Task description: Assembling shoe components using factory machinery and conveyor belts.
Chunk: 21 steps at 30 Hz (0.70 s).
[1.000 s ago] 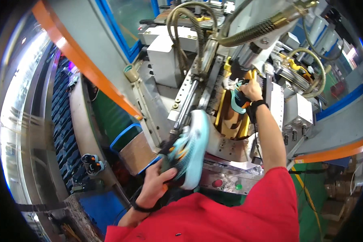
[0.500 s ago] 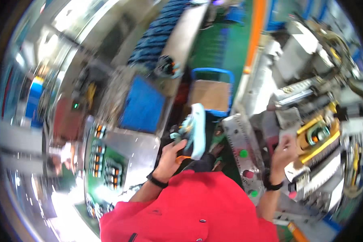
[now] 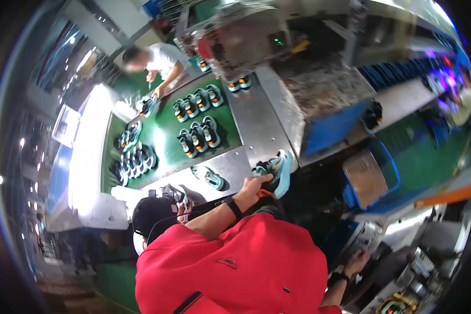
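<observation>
My left hand (image 3: pixel 253 190) grips a black and mint-green sneaker (image 3: pixel 282 174) with an orange part at its heel. It holds the shoe tilted, the pale sole turned to the right, over the near edge of the metal table (image 3: pixel 269 138). A single light-coloured shoe or sole (image 3: pixel 208 177) lies on the table's near edge, left of that hand. Low on the right is my right hand (image 3: pixel 357 262), beside the machinery, its fingers loosely bent and apart with nothing visible in them. Each wrist wears a dark band.
Rows of similar sneakers (image 3: pixel 199 137) stand on the green belt (image 3: pixel 165 165). Across it, a person in a white shirt (image 3: pixel 167 58) reaches to a shoe. Another person in a dark cap (image 3: pixel 153 213) is close on my left. A blue-framed cart (image 3: pixel 365 179) with a brown board stands right.
My view has swung left, bringing the belt with the shoe rows and two people into sight. The sneaker stays in my left hand. My right hand now appears lower, beside the machinery.
</observation>
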Tool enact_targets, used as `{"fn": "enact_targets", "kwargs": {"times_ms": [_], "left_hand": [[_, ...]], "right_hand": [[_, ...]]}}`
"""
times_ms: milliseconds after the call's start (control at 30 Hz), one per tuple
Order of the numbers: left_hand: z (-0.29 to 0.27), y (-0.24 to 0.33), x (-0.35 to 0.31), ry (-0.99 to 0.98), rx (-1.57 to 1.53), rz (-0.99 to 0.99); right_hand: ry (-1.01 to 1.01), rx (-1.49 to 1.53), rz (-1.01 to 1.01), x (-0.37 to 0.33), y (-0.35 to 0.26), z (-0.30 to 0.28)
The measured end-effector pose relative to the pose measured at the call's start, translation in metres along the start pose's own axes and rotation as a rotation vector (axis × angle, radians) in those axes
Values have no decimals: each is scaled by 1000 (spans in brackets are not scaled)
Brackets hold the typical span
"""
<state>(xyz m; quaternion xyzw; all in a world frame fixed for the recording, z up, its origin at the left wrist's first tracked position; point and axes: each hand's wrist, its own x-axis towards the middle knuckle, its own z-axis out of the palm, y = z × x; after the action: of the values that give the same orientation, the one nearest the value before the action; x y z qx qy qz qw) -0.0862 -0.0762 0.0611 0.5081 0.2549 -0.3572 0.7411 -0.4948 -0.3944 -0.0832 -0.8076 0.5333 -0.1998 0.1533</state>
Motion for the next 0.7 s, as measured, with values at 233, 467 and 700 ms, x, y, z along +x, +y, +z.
{"fn": "enact_targets", "kwargs": {"times_ms": [233, 467, 700], "left_hand": [[-99, 133, 136, 420, -59, 328], [-160, 257, 286, 409, -120, 364], [-245, 371, 425, 456, 339, 881]], "right_hand": [[149, -26, -211, 111, -107, -6], [88, 242, -418, 266, -395, -4], [-198, -313, -514, 411, -484, 77]]}}
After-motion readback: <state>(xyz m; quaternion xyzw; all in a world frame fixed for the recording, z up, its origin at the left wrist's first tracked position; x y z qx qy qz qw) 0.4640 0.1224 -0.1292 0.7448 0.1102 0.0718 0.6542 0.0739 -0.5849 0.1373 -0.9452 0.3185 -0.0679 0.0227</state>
